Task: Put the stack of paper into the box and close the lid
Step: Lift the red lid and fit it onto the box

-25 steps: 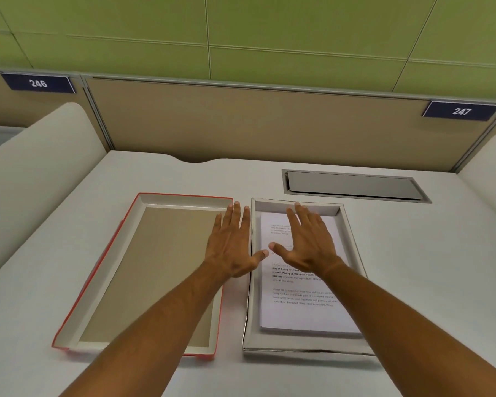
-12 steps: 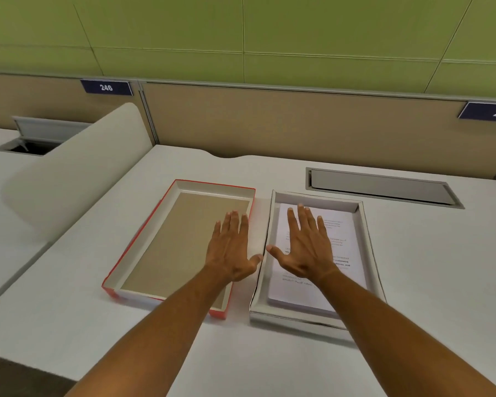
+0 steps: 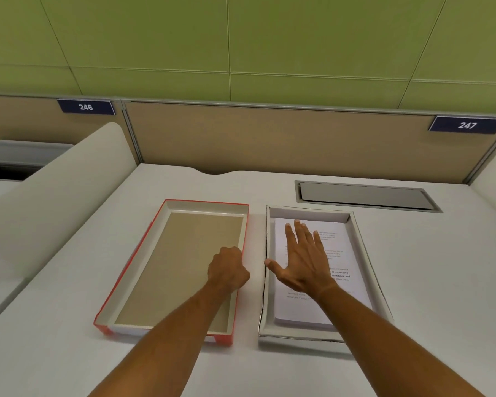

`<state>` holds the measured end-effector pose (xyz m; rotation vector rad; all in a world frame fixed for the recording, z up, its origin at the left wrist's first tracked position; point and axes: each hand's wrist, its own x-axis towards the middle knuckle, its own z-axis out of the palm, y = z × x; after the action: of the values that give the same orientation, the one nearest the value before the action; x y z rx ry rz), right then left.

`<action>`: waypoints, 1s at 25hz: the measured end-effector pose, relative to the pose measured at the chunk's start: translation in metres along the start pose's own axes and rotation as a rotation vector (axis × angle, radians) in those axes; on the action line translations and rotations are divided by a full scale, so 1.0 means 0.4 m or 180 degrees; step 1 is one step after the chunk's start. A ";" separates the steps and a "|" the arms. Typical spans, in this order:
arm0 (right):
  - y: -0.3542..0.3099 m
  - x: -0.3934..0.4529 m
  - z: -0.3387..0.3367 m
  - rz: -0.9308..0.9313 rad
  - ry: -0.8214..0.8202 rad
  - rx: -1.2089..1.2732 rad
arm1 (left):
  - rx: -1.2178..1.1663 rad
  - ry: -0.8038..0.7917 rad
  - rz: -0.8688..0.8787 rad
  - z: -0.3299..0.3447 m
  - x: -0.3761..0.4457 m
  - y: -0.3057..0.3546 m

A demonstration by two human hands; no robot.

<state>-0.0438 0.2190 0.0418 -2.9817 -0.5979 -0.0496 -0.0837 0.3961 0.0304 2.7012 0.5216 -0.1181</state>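
Green wall panels and a tan partition back a white desk (image 3: 413, 267), which has bare room at 3 o'clock and along its near edge. At 12 to 1 o'clock a grey cable hatch (image 3: 367, 196) is set into the top. Two shallow trays lie side by side, close but apart, long axes running from 6 to 12 o'clock. At 11 o'clock sits the red-edged lid (image 3: 132, 262), upturned, its brown inside showing. Just right of it sits the white box (image 3: 367, 253) with the stack of paper (image 3: 344, 253) lying flat inside, printed side up, long axis matching the box. Left hand (image 3: 228, 272) is curled into a fist over the lid's right wall; whether it grips the wall cannot be told. Right hand (image 3: 301, 262) lies over the paper, fingers (image 3: 299, 233) spread wide, holding nothing.
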 end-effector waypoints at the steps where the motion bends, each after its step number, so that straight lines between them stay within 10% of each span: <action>1: -0.003 0.005 0.001 0.0027 0.0010 0.0015 | -0.0029 -0.0031 0.0025 -0.019 0.009 0.003; 8: -0.025 0.040 -0.016 0.0362 0.0109 0.0895 | -0.1606 0.0320 0.0238 -0.274 0.035 0.054; 17: -0.044 0.055 -0.086 0.1899 -0.1135 0.5691 | -0.5197 -0.0460 0.0082 -0.575 -0.017 0.023; 25: 0.088 0.013 -0.072 0.1873 -0.0604 0.6226 | -0.4332 -0.0655 -0.0192 -0.459 0.028 -0.121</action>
<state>-0.0257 0.1856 0.0676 -1.1023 0.2586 0.5154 -0.0897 0.5123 0.1809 1.3294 0.3869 -0.0273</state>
